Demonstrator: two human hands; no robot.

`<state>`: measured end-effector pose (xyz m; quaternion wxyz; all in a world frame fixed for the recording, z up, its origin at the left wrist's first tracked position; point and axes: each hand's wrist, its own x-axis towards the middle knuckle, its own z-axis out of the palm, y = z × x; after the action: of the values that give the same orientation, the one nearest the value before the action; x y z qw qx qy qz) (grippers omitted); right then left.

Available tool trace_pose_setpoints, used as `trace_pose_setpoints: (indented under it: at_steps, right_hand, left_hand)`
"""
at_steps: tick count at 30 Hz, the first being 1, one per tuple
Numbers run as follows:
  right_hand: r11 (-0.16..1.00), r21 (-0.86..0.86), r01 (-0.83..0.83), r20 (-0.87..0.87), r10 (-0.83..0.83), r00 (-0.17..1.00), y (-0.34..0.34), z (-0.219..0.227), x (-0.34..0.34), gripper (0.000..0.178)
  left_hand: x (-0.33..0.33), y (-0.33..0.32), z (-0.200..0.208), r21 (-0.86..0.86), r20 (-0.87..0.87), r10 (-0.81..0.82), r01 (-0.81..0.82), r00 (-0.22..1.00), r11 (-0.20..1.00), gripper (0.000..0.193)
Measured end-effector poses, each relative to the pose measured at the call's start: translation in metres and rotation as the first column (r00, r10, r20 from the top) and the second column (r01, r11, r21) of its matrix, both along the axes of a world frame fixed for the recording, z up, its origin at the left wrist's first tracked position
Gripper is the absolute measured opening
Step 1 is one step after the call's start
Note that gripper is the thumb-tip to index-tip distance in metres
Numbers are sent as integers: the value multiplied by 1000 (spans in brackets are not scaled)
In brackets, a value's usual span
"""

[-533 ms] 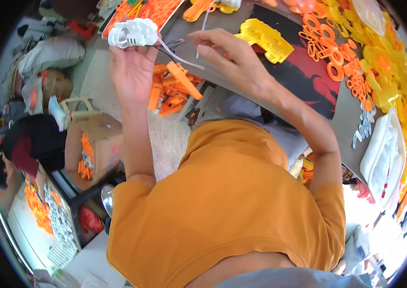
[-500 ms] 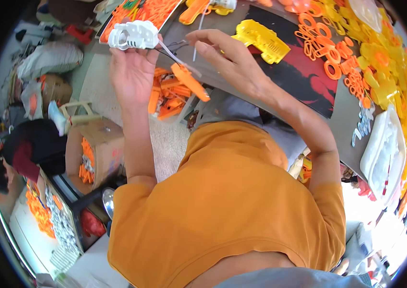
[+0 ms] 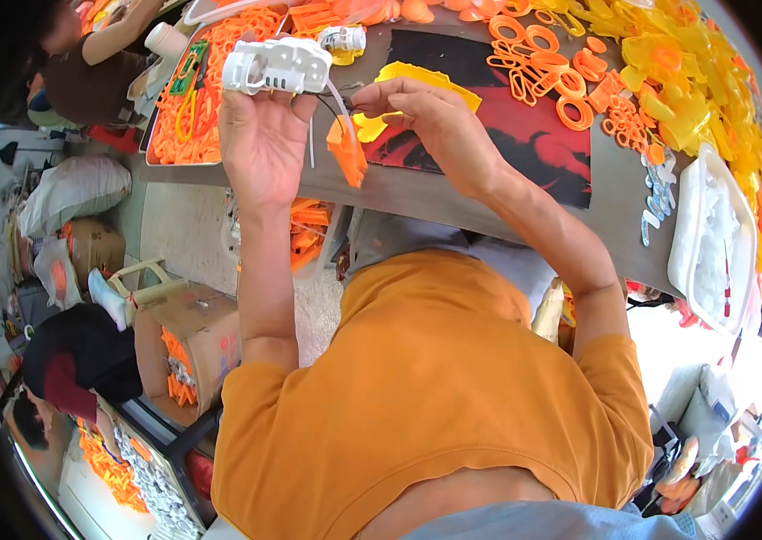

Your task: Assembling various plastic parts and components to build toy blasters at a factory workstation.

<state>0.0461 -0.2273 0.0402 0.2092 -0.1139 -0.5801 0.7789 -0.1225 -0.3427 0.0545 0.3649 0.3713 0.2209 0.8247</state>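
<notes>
One head-worn fisheye view on my feed, the left of a pair. Station: above the wearer's orange shirt (image 3: 435, 387). Facing: down and forward, upright, unmirrored. Range: close; shirt across the lower middle, left hand (image 3: 264, 157) and right hand (image 3: 448, 130) in the upper middle. Coverage: wide; worktop (image 3: 372, 193) along the top, floor (image 3: 188, 225) at left, edges bending toward a dark rim.

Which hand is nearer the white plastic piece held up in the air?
Left: the left hand holds the white plastic piece; the right hand is to the piece's right, apart from it.
</notes>
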Motion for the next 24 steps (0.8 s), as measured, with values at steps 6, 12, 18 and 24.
trace_pose_setpoints:
  at_steps: [6,12,18,24]
  right_hand:
    - [973,221,70,43,-81,996,7,11,3,37]
    - [968,244,53,18,-59,998,29,5,-1,24]
    - [985,-142,-102,-122,85,989,42,12,6,23]
    - [967,118,227,-124,-213,969,43,8,14,34]
  left_hand:
    - [9,24,4,-34,-57,106,-108,993,994,50]
    - [17,46,24,27,-429,351,-376,832,926,45]
    - [12,59,37,42,-601,341,-397,723,917,46]
    - [25,68,41,-81,-365,193,-237,911,968,43]
